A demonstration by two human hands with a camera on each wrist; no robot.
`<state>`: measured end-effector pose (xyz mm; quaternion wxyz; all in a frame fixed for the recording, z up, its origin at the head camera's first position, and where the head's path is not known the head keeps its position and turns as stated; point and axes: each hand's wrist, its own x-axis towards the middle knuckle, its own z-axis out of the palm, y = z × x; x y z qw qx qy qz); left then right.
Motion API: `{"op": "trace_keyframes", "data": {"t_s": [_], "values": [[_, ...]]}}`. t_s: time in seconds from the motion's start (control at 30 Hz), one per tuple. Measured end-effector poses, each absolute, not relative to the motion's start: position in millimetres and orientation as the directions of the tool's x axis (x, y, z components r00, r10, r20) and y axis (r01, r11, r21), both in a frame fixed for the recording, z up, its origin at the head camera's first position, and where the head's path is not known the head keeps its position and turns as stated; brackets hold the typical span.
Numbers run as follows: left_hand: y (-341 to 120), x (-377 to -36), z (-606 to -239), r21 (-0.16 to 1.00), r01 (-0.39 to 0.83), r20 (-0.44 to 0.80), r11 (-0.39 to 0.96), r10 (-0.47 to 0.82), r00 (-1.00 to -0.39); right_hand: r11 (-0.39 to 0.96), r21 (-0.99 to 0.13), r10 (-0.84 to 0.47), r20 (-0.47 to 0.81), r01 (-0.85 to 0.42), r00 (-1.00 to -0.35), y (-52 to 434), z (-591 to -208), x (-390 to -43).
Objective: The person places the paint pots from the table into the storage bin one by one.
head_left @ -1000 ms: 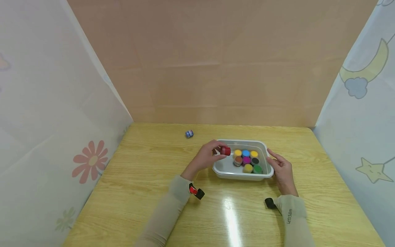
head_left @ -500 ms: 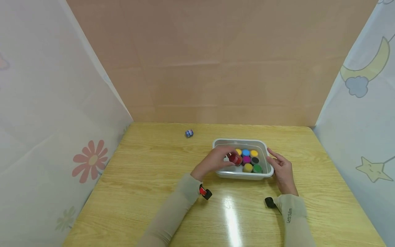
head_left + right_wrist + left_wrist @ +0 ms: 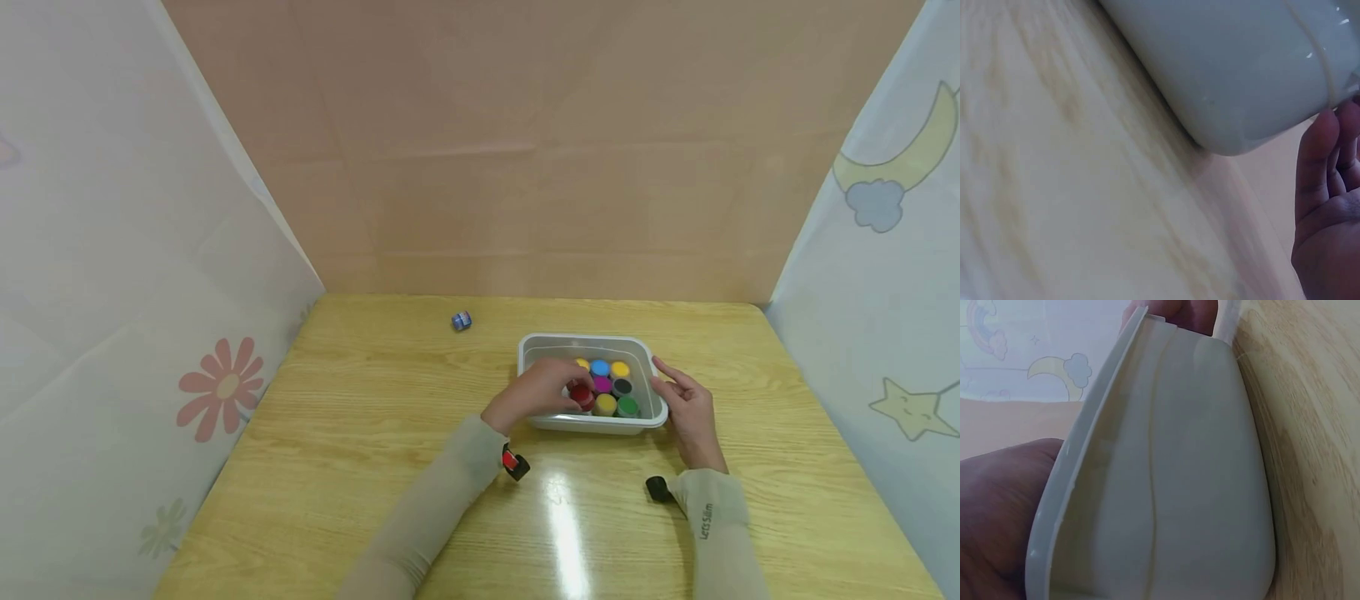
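My left hand (image 3: 543,390) reaches over the near left side of a white plastic tub (image 3: 592,425). Its fingers and thumb hold a small paint jar with a red lid (image 3: 581,397), down among the other jars. Right beside it in the tub are paint jars with yellow (image 3: 605,405), green (image 3: 627,407), magenta (image 3: 602,384), black (image 3: 622,387) and blue (image 3: 600,367) lids. My right hand (image 3: 690,417) grips the tub's right end at the rim. In the right wrist view, fingertips (image 3: 1322,131) touch its outer wall.
A small blue jar (image 3: 461,321) lies on its side at the back of the wooden table (image 3: 360,417). A brown backdrop (image 3: 525,167) rises behind, with patterned white sheets on both sides.
My left hand has moved right and down into the tub with the red jar, which now stands among the others. My right hand stays at the tub's right end.
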<state>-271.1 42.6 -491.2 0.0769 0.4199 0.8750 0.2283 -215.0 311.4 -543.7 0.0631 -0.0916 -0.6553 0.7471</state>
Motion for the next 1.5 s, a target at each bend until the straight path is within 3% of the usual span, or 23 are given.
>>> {"op": "trace_keyframes", "data": {"t_s": [0.53,1.13,1.27,1.5], "values": [[54,-276,-495,0.428,0.703,-0.023,0.568,0.784,-0.620,-0.135,-0.991,0.220,-0.054,0.025,-0.974,311,-544,-217],[55,-276,-495,0.476,0.690,-0.023,0.545,0.792,-0.610,-0.131,-0.990,0.215,-0.069,0.042,-0.974,312,-542,-214],[48,-281,-488,0.534,0.646,-0.005,0.545,0.766,-0.643,-0.126,-0.991,0.219,-0.066,0.039,-0.973,313,-543,-214],[5,-315,-479,0.562,0.586,0.237,0.584,0.564,-0.791,-0.108,-0.994,0.218,-0.054,0.031,-0.974,313,-542,-216]]}}
